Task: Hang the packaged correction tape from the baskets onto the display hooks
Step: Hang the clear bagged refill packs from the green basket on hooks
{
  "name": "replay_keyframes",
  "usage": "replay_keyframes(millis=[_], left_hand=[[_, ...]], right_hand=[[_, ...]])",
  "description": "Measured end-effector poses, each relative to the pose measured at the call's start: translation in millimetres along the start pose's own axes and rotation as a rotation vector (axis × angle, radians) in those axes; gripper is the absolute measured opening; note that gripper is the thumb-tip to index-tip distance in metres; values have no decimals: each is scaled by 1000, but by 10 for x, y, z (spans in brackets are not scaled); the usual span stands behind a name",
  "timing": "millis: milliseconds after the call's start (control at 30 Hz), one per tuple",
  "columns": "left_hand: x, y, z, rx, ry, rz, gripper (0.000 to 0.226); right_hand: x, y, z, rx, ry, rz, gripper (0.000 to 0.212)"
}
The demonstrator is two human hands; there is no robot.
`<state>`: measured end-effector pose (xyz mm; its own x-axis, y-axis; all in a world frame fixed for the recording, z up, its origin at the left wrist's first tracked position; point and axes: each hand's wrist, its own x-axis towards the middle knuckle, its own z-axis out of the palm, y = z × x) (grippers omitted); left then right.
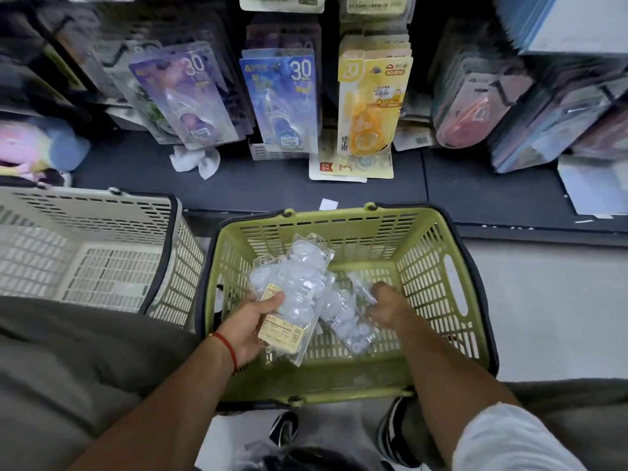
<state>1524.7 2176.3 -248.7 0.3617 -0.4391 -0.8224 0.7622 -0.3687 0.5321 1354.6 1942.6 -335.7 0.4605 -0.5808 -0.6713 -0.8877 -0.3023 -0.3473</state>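
A green basket (438, 294) stands on the floor in front of me with clear packs of correction tape in it. My left hand (249, 329) grips a stack of these packs (295, 294) above the basket floor, thumb across the yellow labels. My right hand (387, 305) reaches down onto another pack (346, 321) lying in the basket, fingers curled on its upper edge. Above, display hooks carry hanging packs: purple (185, 96), blue (283, 103) and yellow (372, 96).
A beige basket (102, 253) sits to the left of the green one. A crumpled white paper (197, 161) and loose packs (343, 168) lie on the dark shelf base. More hanging goods crowd the right side (475, 107). My shoes (390, 433) are below the basket.
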Motion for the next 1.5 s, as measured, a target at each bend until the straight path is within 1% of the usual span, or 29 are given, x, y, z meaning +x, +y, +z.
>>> replay_keyframes(millis=[67,133,200,267,333,367,400,433,467,500,533,600,633,700,767,800,900,1000,1033,1067,1100,1167,1200,1233,1267,1300,1367,1433,1500], left_hand=[[-38,-11,48,12,2,11,48],[-49,-46,100,20,5,24,38],[-51,-98,147,38,36,39,39],[-67,-118,207,43,43,53,54],[-89,-106,278,6,27,61,79],[-105,-81,323,-15,13,71,86],[-127,-45,373,-29,-5,90,87],[-157,-3,429,-37,-27,113,84],[-187,47,479,-35,-53,138,77],[-227,103,537,-28,-84,159,69],[-273,164,590,-20,-116,175,64],[-384,292,686,-32,-178,196,58],[-440,353,725,-42,-210,213,56],[-541,464,788,-45,-279,255,58],[-607,550,835,-25,-324,278,62],[-621,593,852,-20,-341,281,63],[-714,737,946,-5,-404,259,64],[-824,836,1062,35,-436,307,92],[-848,859,1095,45,-434,339,97],[-864,889,1127,51,-445,377,94],[-888,935,1165,47,-453,413,86],[-962,1090,1238,1,-448,463,73],[-993,1197,1270,-15,-455,491,72],[-1041,1314,1309,-1,-469,516,73],[-1103,1435,1352,39,-483,536,75],[-1158,1552,1391,86,-496,548,76],[-1237,1771,1463,178,-533,565,73],[-1289,1962,1524,283,-582,580,71],[-1333,2108,1586,418,-628,595,75]], right_hand=[[-70,25,-139,301,33,86,35],[-172,118,-291,550,49,167,22],[-335,207,-446,714,31,181,13],[-521,248,-643,820,-19,108,18],[-739,235,-897,880,-130,-52,20],[-840,215,-1056,895,-193,-139,26],[-945,183,-1241,885,-260,-214,35],[-1049,129,-1428,827,-317,-277,41],[-1158,48,-1617,718,-352,-335,45],[-1266,-66,-1793,549,-358,-392,48],[-1378,-200,-1946,319,-329,-439,50],[-1560,-488,-2163,-175,-210,-497,52],[-1629,-618,-2220,-339,-144,-516,50],[-1751,-832,-2269,-480,43,-564,42],[-1822,-961,-2275,-482,205,-631,36],[-1850,-1002,-2274,-458,247,-663,37],[-1930,-1111,-2290,-427,285,-767,48],[-1994,-1219,-2352,-410,300,-859,54],[-2012,-1250,-2389,-397,322,-886,55],[-2016,-1276,-2438,-386,376,-906,59],[-2010,-1294,-2494,-369,459,-907,65],[-1978,-1314,-2632,-269,604,-809,89],[-1964,-1318,-2703,-164,611,-730,104],[-1948,-1321,-2764,-35,570,-666,115],[-1930,-1323,-2810,103,511,-630,121],[-1906,-1324,-2846,243,460,-619,122],[-1869,-1334,-2891,452,435,-641,111],[-1857,-1371,-2918,482,480,-695,105],[-1855,-1431,-2936,403,537,-771,96]])
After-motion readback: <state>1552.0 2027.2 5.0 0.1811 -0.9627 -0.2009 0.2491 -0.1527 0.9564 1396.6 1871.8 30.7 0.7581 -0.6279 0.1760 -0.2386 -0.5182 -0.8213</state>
